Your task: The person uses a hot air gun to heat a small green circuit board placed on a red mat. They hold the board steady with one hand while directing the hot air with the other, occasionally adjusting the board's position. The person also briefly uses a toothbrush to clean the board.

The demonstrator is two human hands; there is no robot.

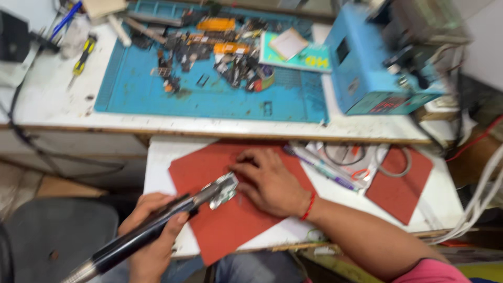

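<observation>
My left hand (153, 226) grips the dark handle of a hot-air tool (157, 222), whose metal nozzle (222, 189) points up and right over a red mat (220, 230). My right hand (270, 181) lies palm down on the same red mat, fingers spread toward the left, just beside the nozzle. A red thread band circles the right wrist. Whether anything lies under the right fingers is hidden by blur.
A blue work mat (209, 99) on the white bench behind holds several small parts and tools. A blue box-shaped station (367, 68) stands at the right. A second red mat (401, 188), pens and cable loops lie right of my hand. A yellow-handled screwdriver (84, 55) rests at left.
</observation>
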